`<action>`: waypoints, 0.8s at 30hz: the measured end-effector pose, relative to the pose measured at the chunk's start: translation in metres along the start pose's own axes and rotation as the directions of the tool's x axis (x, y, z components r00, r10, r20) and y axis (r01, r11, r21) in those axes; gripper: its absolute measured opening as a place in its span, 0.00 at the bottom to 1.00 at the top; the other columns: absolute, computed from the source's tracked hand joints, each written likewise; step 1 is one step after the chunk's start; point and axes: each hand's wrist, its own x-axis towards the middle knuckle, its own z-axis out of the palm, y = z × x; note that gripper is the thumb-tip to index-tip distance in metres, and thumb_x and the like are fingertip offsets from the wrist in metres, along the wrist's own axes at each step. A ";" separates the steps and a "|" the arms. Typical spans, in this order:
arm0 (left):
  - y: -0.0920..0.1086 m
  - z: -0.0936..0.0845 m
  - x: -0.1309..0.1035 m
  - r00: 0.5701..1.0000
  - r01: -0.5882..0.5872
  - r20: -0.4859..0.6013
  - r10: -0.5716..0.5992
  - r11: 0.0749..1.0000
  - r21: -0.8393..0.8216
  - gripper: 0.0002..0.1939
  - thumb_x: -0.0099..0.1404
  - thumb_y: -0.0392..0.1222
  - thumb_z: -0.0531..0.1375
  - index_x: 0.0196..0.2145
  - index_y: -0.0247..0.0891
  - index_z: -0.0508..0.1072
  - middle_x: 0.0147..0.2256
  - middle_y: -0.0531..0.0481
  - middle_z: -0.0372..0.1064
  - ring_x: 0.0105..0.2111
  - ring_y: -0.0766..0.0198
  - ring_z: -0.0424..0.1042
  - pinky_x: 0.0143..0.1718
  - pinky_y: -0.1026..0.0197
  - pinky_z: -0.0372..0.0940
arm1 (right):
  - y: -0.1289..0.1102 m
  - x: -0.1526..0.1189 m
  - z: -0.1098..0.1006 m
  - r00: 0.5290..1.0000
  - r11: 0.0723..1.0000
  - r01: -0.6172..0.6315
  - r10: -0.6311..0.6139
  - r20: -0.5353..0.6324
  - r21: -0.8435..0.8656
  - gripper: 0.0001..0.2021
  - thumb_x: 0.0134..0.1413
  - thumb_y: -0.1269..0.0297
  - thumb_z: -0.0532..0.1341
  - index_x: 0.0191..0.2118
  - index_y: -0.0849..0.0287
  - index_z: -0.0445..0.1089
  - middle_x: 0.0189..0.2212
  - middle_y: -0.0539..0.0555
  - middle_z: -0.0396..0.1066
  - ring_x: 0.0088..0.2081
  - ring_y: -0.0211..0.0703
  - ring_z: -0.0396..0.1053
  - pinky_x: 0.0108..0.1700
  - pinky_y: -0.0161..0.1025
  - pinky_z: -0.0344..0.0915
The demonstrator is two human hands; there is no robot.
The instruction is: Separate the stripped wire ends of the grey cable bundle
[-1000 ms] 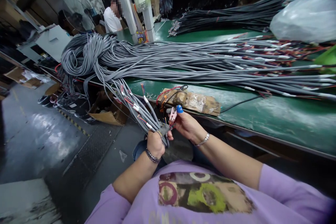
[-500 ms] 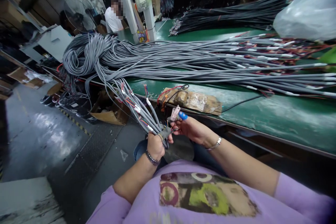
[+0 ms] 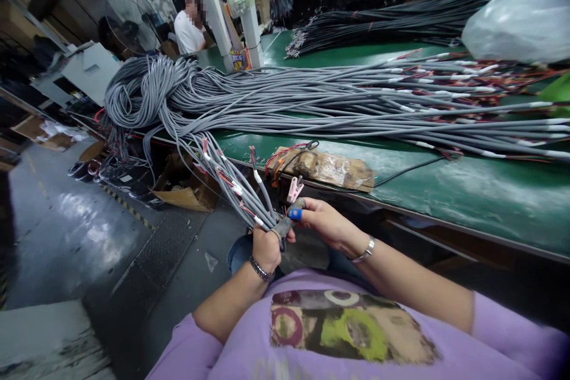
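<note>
My left hand (image 3: 268, 244) is closed round a bundle of grey cables (image 3: 260, 196) just off the table's front edge, its thumb wrapped in a grey covering. White sleeves and thin coloured wires (image 3: 229, 180) show at several cable ends. Close beside it, my right hand (image 3: 321, 218) has its fingers pinched together at the wire ends near my left thumb. Blue and dark wraps (image 3: 295, 213) cover fingertips of that hand. What it pinches is too small to make out. A pink clip (image 3: 294, 189) stands just above my right fingers.
A long pile of grey cables (image 3: 285, 95) runs along the green table (image 3: 445, 196). A taped wooden board (image 3: 329, 167) lies at its front edge. Black cables (image 3: 383, 27) and a plastic bag (image 3: 519, 27) lie behind. A person (image 3: 189, 29) is at the back left.
My right fingers have shifted slightly left, closer to my left thumb, and the blue-wrapped finger has curled inward. The pink clip now shows clear above them. My left hand keeps its hold.
</note>
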 end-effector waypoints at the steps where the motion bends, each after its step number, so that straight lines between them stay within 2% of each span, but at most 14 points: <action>1: 0.001 0.000 0.000 1.000 0.003 -0.007 -0.003 1.000 -0.007 0.15 0.47 0.47 0.66 0.17 0.34 0.67 0.13 0.55 0.62 0.13 0.71 0.62 0.17 0.66 0.60 | 0.001 0.000 -0.002 1.000 0.999 -0.010 0.010 0.004 0.040 0.13 0.42 0.57 0.67 0.26 0.58 0.64 0.18 0.48 0.69 0.22 0.38 0.66 0.30 0.38 0.61; 4: 0.006 0.000 -0.001 1.000 0.018 -0.004 -0.018 0.999 -0.049 0.14 0.47 0.46 0.66 0.17 0.34 0.68 0.13 0.54 0.63 0.14 0.70 0.62 0.16 0.66 0.59 | 0.004 0.005 -0.015 0.997 0.972 -0.052 0.064 -0.044 0.228 0.10 0.44 0.59 0.66 0.28 0.59 0.66 0.21 0.48 0.69 0.23 0.34 0.65 0.32 0.36 0.64; 6: 0.010 0.000 -0.001 0.999 0.034 0.005 -0.034 0.996 -0.086 0.14 0.45 0.46 0.67 0.18 0.34 0.68 0.13 0.54 0.63 0.14 0.70 0.62 0.16 0.67 0.59 | 0.004 0.009 -0.023 0.990 0.927 -0.096 0.127 -0.062 0.362 0.11 0.48 0.56 0.64 0.31 0.58 0.68 0.24 0.49 0.70 0.25 0.34 0.66 0.32 0.35 0.66; 8: 0.015 0.000 0.000 0.999 0.054 0.010 -0.053 0.992 -0.112 0.14 0.45 0.46 0.67 0.19 0.34 0.69 0.14 0.54 0.64 0.14 0.70 0.62 0.16 0.67 0.59 | 0.002 0.014 -0.027 0.987 0.906 -0.125 0.155 -0.042 0.404 0.13 0.50 0.52 0.62 0.33 0.58 0.69 0.27 0.50 0.70 0.25 0.34 0.66 0.31 0.35 0.66; 10: 0.019 0.002 0.001 0.998 0.067 0.016 -0.066 0.990 -0.126 0.14 0.44 0.46 0.67 0.19 0.33 0.69 0.13 0.54 0.63 0.14 0.71 0.62 0.16 0.67 0.60 | 0.000 0.018 -0.026 0.995 0.940 -0.069 0.090 -0.048 0.333 0.15 0.49 0.50 0.63 0.32 0.58 0.69 0.26 0.50 0.69 0.24 0.34 0.63 0.28 0.34 0.64; 12: 0.022 0.004 0.003 0.997 0.080 0.028 -0.077 0.987 -0.136 0.14 0.44 0.45 0.68 0.18 0.33 0.69 0.13 0.54 0.63 0.14 0.71 0.62 0.15 0.67 0.59 | -0.001 0.021 -0.022 0.990 0.982 0.082 -0.060 -0.131 0.170 0.16 0.46 0.49 0.65 0.28 0.59 0.69 0.22 0.49 0.66 0.22 0.33 0.59 0.26 0.33 0.60; 14: 0.025 0.006 0.005 0.995 0.093 0.034 -0.089 0.986 -0.140 0.14 0.43 0.46 0.68 0.18 0.33 0.69 0.13 0.54 0.63 0.13 0.71 0.61 0.15 0.67 0.59 | 0.000 0.023 -0.019 0.943 0.976 0.217 -0.215 -0.253 -0.022 0.19 0.46 0.46 0.64 0.25 0.60 0.69 0.21 0.49 0.65 0.22 0.32 0.57 0.25 0.33 0.57; 16: 0.026 0.008 0.007 0.995 0.098 0.024 -0.096 0.984 -0.145 0.14 0.43 0.46 0.68 0.19 0.33 0.70 0.13 0.54 0.63 0.14 0.71 0.62 0.15 0.67 0.59 | 0.002 0.025 -0.018 0.908 0.959 0.260 -0.283 -0.309 -0.114 0.22 0.46 0.42 0.61 0.24 0.60 0.69 0.21 0.50 0.65 0.22 0.33 0.57 0.25 0.33 0.56; 18: 0.025 0.009 0.008 0.995 0.097 0.018 -0.096 0.984 -0.148 0.14 0.43 0.45 0.68 0.19 0.33 0.69 0.13 0.54 0.63 0.14 0.71 0.62 0.15 0.67 0.59 | 0.004 0.027 -0.017 0.941 0.971 0.238 -0.239 -0.241 -0.035 0.25 0.47 0.38 0.57 0.25 0.60 0.69 0.21 0.50 0.65 0.23 0.34 0.58 0.26 0.35 0.58; 21: 0.022 0.010 0.010 0.995 0.103 0.021 -0.101 0.984 -0.144 0.14 0.42 0.45 0.68 0.18 0.34 0.68 0.13 0.55 0.63 0.14 0.71 0.62 0.15 0.67 0.60 | 0.004 0.032 -0.015 0.986 0.970 0.157 -0.144 -0.081 0.183 0.27 0.47 0.36 0.56 0.29 0.60 0.69 0.22 0.50 0.66 0.23 0.36 0.61 0.28 0.37 0.60; 24: 0.017 0.010 0.012 0.993 0.119 0.028 -0.116 0.985 -0.123 0.13 0.43 0.44 0.67 0.18 0.34 0.68 0.13 0.55 0.63 0.13 0.71 0.62 0.15 0.67 0.60 | 0.004 0.035 -0.012 0.985 0.942 0.153 -0.122 -0.119 0.297 0.24 0.44 0.41 0.62 0.32 0.61 0.70 0.22 0.50 0.67 0.23 0.36 0.62 0.28 0.36 0.60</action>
